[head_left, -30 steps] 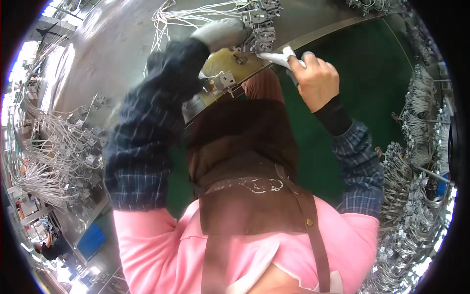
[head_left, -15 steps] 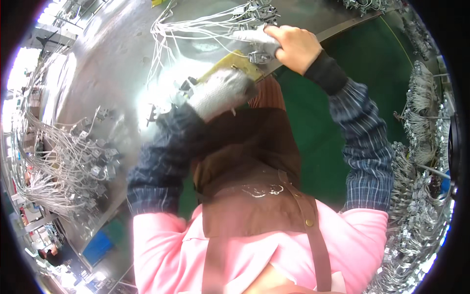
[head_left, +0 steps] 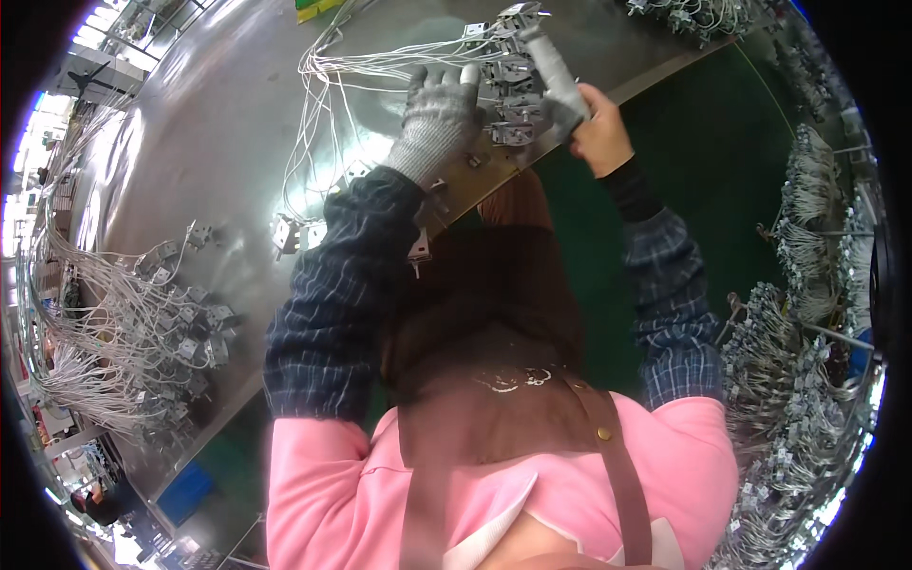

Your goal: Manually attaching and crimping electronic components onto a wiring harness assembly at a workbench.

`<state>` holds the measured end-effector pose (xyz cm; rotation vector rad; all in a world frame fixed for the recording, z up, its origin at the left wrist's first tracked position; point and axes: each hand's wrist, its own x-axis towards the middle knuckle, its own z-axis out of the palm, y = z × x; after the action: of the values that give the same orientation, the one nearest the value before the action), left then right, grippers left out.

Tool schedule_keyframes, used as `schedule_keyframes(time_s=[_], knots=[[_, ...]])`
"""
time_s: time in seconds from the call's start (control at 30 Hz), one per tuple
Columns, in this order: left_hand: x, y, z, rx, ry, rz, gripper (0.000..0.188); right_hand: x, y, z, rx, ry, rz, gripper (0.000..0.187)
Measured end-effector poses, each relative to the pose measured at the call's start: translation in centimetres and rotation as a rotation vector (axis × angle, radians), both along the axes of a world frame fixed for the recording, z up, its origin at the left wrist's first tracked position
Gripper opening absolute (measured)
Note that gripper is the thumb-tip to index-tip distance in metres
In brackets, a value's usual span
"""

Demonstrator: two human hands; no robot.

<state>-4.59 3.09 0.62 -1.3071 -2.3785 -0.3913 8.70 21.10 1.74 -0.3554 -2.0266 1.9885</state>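
Observation:
A grey-white glove covers my left hand (head_left: 440,119). It lies palm down with fingers stretched out and apart, beside a bundle of thin white wires (head_left: 380,59). Bare-skinned, my right hand (head_left: 600,136) is closed around a pale grey, rod-shaped tool (head_left: 556,76) whose end near the hand is darker. The tool's far end points at a row of small metal fittings (head_left: 513,95) where the wires end; I cannot tell whether it touches them. A yellowish board (head_left: 465,185) lies by the table edge below the fittings, partly hidden by my left hand and sleeve.
More fittings (head_left: 287,235) lie beside my left sleeve. A pile of wired fittings (head_left: 180,313) covers the left part of the metal table (head_left: 228,142). Wire bundles (head_left: 807,380) hang on racks at right. A blue bin (head_left: 185,492) stands lower left.
My left hand has moved up and forward from the board to the wires, its fingers now spread. My right hand has shifted slightly right and nearer, and the tool has swung more upright.

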Motion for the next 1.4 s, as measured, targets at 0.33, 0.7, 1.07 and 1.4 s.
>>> schedule_keyframes(time_s=[0.33,0.7,1.07,1.4], knots=[[-0.9,0.6,2.7,0.09,-0.403,0.044,0.034,-8.9,3.5,2.0,0.893,0.415,-0.156,0.034],[-2.6,0.7,-0.3,-0.094,-0.266,-0.115,0.014,0.7,-6.8,-1.3,-0.031,0.389,-0.12,0.029],[-0.4,0.0,3.1,0.211,-0.605,-0.013,0.02,2.4,-8.2,-2.2,-0.069,0.298,-0.325,0.029],[-2.4,0.7,3.1,0.175,-0.616,-0.015,0.022,-1.5,-7.8,-2.3,-0.121,0.219,-0.391,0.037]])
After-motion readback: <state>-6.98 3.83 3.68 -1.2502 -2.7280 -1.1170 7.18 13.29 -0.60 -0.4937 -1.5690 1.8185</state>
